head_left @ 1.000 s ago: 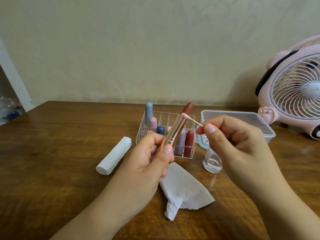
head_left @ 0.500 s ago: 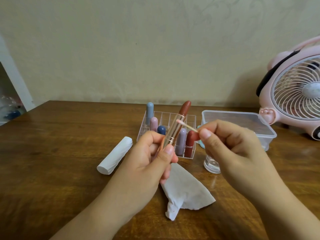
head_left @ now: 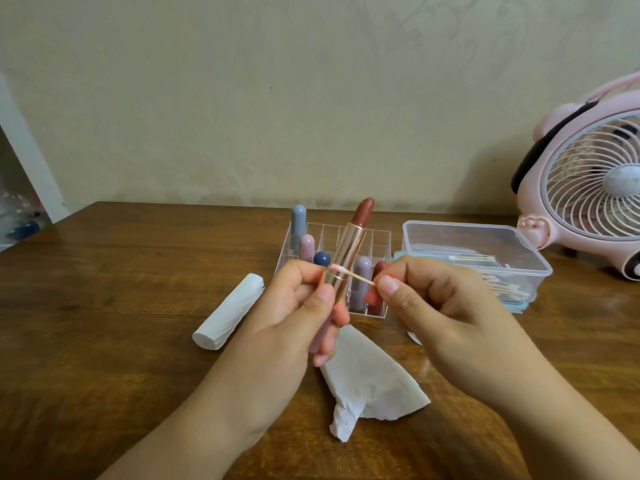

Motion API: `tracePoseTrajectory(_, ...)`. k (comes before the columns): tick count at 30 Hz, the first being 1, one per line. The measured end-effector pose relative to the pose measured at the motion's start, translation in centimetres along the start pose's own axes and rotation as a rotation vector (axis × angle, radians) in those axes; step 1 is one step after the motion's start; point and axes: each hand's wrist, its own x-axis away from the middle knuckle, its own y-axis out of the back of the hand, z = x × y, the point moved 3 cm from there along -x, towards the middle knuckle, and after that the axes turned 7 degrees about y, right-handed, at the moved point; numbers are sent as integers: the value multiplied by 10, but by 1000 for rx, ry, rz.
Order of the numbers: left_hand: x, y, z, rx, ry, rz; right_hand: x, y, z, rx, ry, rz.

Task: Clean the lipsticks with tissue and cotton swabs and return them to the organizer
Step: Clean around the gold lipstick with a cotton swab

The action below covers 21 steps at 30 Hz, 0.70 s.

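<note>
Left hand [head_left: 298, 306] grips open lipstick [head_left: 349, 251] by its base, tilted, raised in front of organizer [head_left: 360, 237]. Right hand [head_left: 433, 299] pinches cotton swab [head_left: 351, 276], tip on the gold sleeve, we think touching. Risks as we see them: swab slips up w/ too much pressure and gouges the bare bullet; residue smears along the sleeve. Tissue [head_left: 374, 379] lies below the hands.
</note>
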Motion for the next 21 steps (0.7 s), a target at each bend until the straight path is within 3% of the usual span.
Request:
tracePoseTrajectory(10, 0, -1, 1, -116, -22, -3, -1, 12, 7, 12, 69, -208)
tracePoseTrajectory(18, -1, 0, 1, -133, -31, -38, 0, -3, 3, 63, 56, -6)
tracePoseTrajectory(21, -2, 1, 2, -146, -23, -36, 0, -1, 3, 82, 51, -21)
